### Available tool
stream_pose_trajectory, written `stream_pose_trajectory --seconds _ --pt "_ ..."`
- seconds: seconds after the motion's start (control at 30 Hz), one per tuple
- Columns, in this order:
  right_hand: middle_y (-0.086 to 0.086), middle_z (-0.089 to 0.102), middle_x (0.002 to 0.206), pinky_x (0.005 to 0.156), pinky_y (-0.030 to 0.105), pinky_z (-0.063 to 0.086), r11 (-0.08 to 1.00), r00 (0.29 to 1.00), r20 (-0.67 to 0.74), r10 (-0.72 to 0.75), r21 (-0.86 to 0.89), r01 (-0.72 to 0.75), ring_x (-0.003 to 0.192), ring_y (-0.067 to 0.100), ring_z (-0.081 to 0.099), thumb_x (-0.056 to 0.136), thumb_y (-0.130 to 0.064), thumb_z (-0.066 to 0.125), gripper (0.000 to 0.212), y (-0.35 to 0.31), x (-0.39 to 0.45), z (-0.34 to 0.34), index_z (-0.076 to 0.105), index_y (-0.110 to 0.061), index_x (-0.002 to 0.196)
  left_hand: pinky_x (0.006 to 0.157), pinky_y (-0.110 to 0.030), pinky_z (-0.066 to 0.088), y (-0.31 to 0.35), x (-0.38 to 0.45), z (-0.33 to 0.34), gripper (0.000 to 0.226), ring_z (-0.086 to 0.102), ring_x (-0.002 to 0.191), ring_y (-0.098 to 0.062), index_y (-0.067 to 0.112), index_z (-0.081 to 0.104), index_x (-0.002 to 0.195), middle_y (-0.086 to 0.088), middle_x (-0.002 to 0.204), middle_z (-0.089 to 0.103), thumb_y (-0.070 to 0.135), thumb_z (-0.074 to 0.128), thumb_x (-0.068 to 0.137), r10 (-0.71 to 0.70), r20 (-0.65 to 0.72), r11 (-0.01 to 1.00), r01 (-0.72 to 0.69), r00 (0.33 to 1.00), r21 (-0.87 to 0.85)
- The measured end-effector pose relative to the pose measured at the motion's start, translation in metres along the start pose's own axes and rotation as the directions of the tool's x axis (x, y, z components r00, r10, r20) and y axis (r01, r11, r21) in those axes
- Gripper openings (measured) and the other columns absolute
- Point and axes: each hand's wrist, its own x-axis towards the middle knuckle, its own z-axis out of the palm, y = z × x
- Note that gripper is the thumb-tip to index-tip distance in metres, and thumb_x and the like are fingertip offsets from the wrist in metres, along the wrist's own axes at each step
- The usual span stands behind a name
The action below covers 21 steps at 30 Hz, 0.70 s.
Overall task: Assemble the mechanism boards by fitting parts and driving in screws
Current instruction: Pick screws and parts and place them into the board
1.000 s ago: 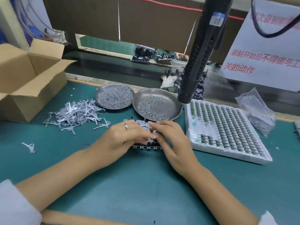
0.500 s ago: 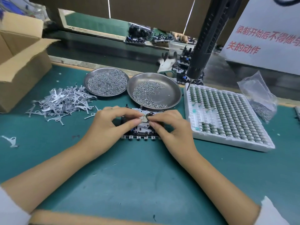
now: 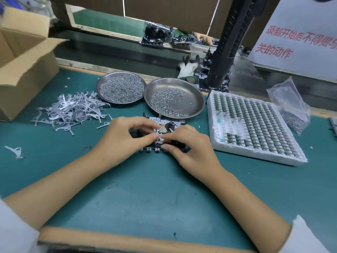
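Near the front edge of the green mat point(image 3: 164, 207), bare room only, crossed by two forearms. Further in, at mid-mat, both hands closed over the mechanism board point(image 3: 170, 125), lying flat just in front of the right-hand dish. Left hand point(image 3: 120, 139) curled, thumb and forefinger pinching at the board's middle; right hand point(image 3: 191, 147) likewise curled, fingertips point(image 3: 165, 146) meeting the left's over what looks like a small pale part (too small and too covered to name). Probably a fitting step, not yet a screwing one. Best done with the board kept flat on the mat, the part lowered square onto its seat and pressed only once lined up, one hand steadying the board's near edge against sliding. Room to the left limited by the heap of metal levers point(image 3: 73, 110) toward the mat's left side, with one stray lever point(image 3: 15, 151) near the left edge; to the right by the white parts tray point(image 3: 255, 152), close beside the right wrist. Behind the board, two steel dishes of screws, right dish point(image 3: 193, 101) almost touching the board's far edge, left dish point(image 3: 121, 87) beyond it: easy to nudge and spill. Above the mat's far right, the hanging electric screwdriver point(image 3: 226, 52), tip low over the tray's far corner, worth minding on any reach. Cardboard box point(image 3: 27, 73) at the far left corner; plastic bag of screws point(image 3: 290, 110) at the right edge.
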Motion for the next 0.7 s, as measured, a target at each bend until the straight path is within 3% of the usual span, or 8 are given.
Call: stream_pose_trajectory --seconds 0.17,0.37,0.57,0.7 --pt "0.001 0.068 0.080 0.070 0.025 0.046 1.000 0.999 -0.052 0.002 -0.004 -0.003 0.078 0.019 0.058 0.080 -0.001 0.070 0.019 -0.0008 -0.0017 0.0039 0.073 -0.009 0.098 0.078 -0.017 0.052 0.0015 -0.0017 0.0006 0.021 0.069 0.079 -0.002 0.025 0.072 0.090 0.009 0.078 0.074 0.009 0.076 0.077 -0.010 0.012 1.000 0.010 1.000 -0.015" --pt "0.005 0.068 0.079 0.068 0.029 0.044 0.992 0.996 -0.072 -0.050 -0.116 0.042 0.072 0.025 0.058 0.080 0.002 0.068 0.016 -0.0039 -0.0020 0.0075 0.073 -0.005 0.094 0.074 -0.012 0.050 0.0018 -0.0004 0.0006 0.022 0.066 0.073 0.003 0.029 0.072 0.088 0.010 0.075 0.074 0.009 0.075 0.078 -0.036 0.028 0.999 0.037 0.999 -0.009" --pt "-0.002 0.068 0.080 0.071 0.013 0.040 0.996 0.994 -0.066 0.083 0.035 -0.081 0.077 0.008 0.054 0.083 -0.004 0.069 0.013 -0.0022 -0.0007 0.0033 0.074 -0.008 0.095 0.074 -0.013 0.050 0.0006 0.0011 -0.0014 0.021 0.066 0.075 0.004 0.026 0.072 0.095 0.010 0.078 0.074 0.014 0.076 0.078 -0.069 0.055 0.997 0.070 0.996 -0.021" --pt "-0.010 0.064 0.084 0.077 0.015 0.044 0.986 0.981 -0.123 0.148 0.098 -0.136 0.082 0.009 0.059 0.086 -0.005 0.065 0.013 -0.0024 -0.0004 0.0012 0.073 -0.007 0.096 0.081 -0.023 0.054 -0.0003 0.0005 -0.0013 0.021 0.070 0.082 -0.003 0.025 0.073 0.096 0.009 0.081 0.075 0.016 0.076 0.077 -0.071 0.050 0.997 0.071 0.996 -0.015"
